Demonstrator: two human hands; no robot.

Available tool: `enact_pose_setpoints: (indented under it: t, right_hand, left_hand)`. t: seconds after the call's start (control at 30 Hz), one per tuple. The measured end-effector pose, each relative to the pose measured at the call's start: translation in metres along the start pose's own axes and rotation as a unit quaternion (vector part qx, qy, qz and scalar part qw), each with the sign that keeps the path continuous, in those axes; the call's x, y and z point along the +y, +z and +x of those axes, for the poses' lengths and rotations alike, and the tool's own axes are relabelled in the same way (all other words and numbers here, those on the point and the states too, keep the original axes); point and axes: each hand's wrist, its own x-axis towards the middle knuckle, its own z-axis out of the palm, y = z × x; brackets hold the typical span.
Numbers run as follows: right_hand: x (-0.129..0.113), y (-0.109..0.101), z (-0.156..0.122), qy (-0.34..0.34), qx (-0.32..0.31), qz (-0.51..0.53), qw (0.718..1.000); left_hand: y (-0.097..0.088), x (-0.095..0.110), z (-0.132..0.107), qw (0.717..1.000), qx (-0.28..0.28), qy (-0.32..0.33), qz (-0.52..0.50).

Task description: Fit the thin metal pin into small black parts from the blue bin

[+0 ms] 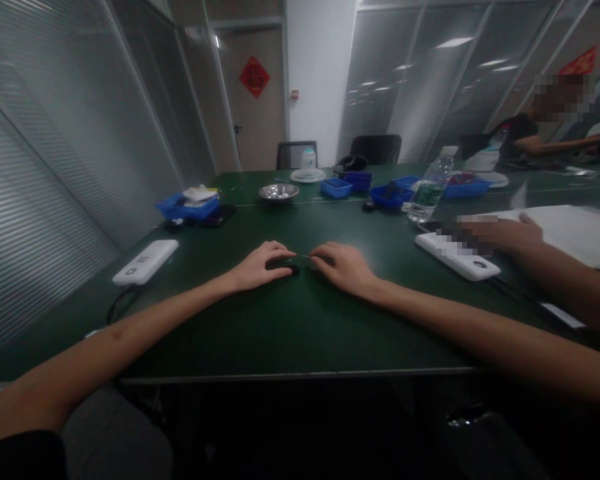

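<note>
Both my hands rest on the dark green table (290,327), fingertips almost meeting at its middle. My left hand (260,264) is curled, its fingers pinched over a small dark part (292,269) that lies on the table. My right hand (341,265) is curled too and pinches a thin pale pin-like piece (306,256) that points toward the left hand. What the small pieces are is too dim to tell.
A white power bank (146,261) with a cable lies at the left. Blue trays (187,207) (391,195), a metal bowl (279,193) and a water bottle (430,187) stand further back. Another person's hand (505,233) rests by a white device (457,255) at the right. A second person sits at the far right.
</note>
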Motion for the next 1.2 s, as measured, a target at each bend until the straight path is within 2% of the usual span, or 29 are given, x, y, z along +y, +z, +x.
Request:
enact_pose_setpoints:
  t: [0.17,0.4,0.57,0.63,0.73,0.83,0.97,1.07,1.2]
  right_hand:
    - [-0.001,-0.001,0.000,0.014,0.000,0.005,1.000]
    - [-0.002,-0.003,-0.001,0.012,-0.008,0.004,1.000]
    - [-0.002,-0.003,-0.001,0.011,-0.010,0.004,1.000]
    - [-0.003,-0.004,-0.001,0.008,-0.011,0.008,1.000]
    - [-0.003,-0.005,-0.002,0.005,-0.017,0.015,1.000]
    - [-0.003,-0.005,-0.002,0.006,-0.021,0.015,1.000]
    - [-0.004,-0.006,-0.003,0.001,-0.020,0.013,1.000]
    - [-0.005,-0.007,-0.003,0.000,-0.026,0.017,1.000]
    - [-0.007,-0.010,-0.003,0.001,-0.033,0.022,0.999]
  left_hand:
    - [0.002,-0.010,-0.001,0.999,0.006,0.005,0.046]
    - [-0.004,-0.008,0.000,0.998,0.003,-0.046,-0.049]
    - [-0.008,-0.010,0.003,0.997,0.033,-0.058,-0.033]
    - [-0.014,-0.024,0.003,0.997,0.053,-0.060,-0.011]
    - [-0.032,-0.064,-0.001,0.991,0.101,-0.083,0.040]
    - [-0.059,-0.113,-0.015,0.972,0.164,-0.134,0.104]
    - [-0.092,-0.166,-0.041,0.937,0.197,-0.223,0.185]
    - [-0.104,-0.182,-0.054,0.909,0.214,-0.268,0.236]
    - [-0.105,-0.182,-0.055,0.896,0.224,-0.282,0.259]
